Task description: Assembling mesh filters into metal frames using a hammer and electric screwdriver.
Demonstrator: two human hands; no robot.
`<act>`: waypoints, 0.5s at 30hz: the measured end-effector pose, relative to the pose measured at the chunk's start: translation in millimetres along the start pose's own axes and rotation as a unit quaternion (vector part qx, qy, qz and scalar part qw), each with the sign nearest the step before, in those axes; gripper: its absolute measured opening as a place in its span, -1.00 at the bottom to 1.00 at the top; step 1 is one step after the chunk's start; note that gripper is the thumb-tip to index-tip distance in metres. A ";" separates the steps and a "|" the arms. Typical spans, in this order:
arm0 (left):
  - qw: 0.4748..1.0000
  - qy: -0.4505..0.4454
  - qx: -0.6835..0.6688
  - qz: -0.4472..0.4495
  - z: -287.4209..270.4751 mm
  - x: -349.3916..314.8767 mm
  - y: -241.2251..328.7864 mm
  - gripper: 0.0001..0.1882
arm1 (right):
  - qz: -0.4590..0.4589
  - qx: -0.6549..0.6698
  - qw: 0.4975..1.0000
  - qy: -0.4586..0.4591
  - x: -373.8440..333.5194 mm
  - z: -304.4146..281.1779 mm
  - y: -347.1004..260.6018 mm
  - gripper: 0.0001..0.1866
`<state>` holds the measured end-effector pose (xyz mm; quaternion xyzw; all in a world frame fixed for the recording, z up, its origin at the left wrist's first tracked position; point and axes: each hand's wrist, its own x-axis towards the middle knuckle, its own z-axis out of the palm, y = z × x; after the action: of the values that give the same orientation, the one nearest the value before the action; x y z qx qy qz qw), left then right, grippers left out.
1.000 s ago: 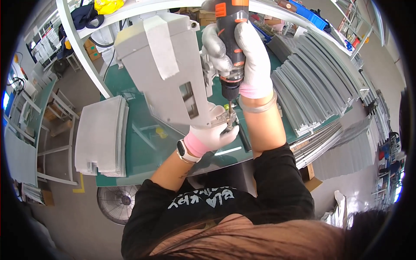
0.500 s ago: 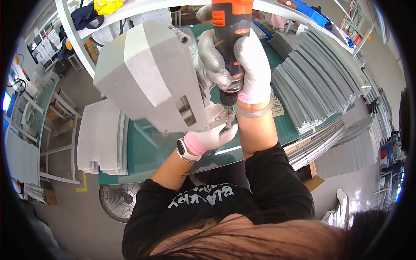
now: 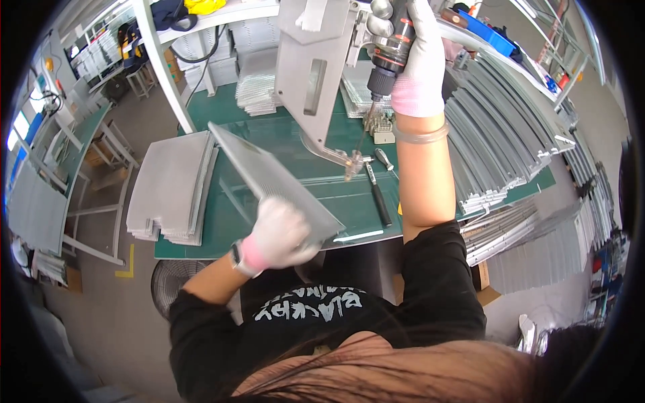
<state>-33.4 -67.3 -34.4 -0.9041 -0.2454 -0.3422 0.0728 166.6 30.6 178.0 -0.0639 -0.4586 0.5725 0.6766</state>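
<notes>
My right hand (image 3: 424,60), in a white glove, is wrapped around a black and orange power drill (image 3: 391,60). Its long bit points down over the green table. Close beside the drill is a grey housing (image 3: 311,80) with a long slot and a curved lower arm ending in a small metal tip; what supports it is unclear. My left hand (image 3: 281,235), gloved and slightly blurred, is closed on the near edge of a thin grey panel (image 3: 272,174), which is tilted up over the table. A hammer (image 3: 378,195) and a screwdriver (image 3: 383,158) lie below the tip.
A stack of grey panels (image 3: 168,181) sits at the table's left end, another panel stack (image 3: 256,84) behind. Many curved grey panels (image 3: 497,127) stand in rows at right. Small metal blocks (image 3: 383,129) lie under the drill. A white shelf post (image 3: 161,67) rises at back left.
The drill and grey housing have shifted up and away. My left hand has left the drill's bit, moved left and taken hold of a panel. The hammer and screwdriver have come into sight.
</notes>
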 end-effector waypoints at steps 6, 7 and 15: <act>0.955 -0.292 -0.043 -0.003 12.3 -174.2 41.4 -0.72 | 0.002 -0.026 0.996 -0.084 -1.7 -7.9 16.9 -0.67; 0.945 -0.323 -0.045 -0.002 16.3 -181.7 44.1 -0.72 | 0.003 -0.063 0.989 -0.135 7.3 -30.8 30.7 -0.59; 0.942 -0.004 0.241 -0.232 19.7 -49.1 -22.1 -0.26 | -0.026 -0.045 0.988 -0.147 -14.1 -38.3 37.0 -0.69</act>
<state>-64.6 -61.5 -82.2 -0.7787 -0.5240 -0.2771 0.2056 167.8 48.1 125.7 0.0024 -0.5801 0.5367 0.6128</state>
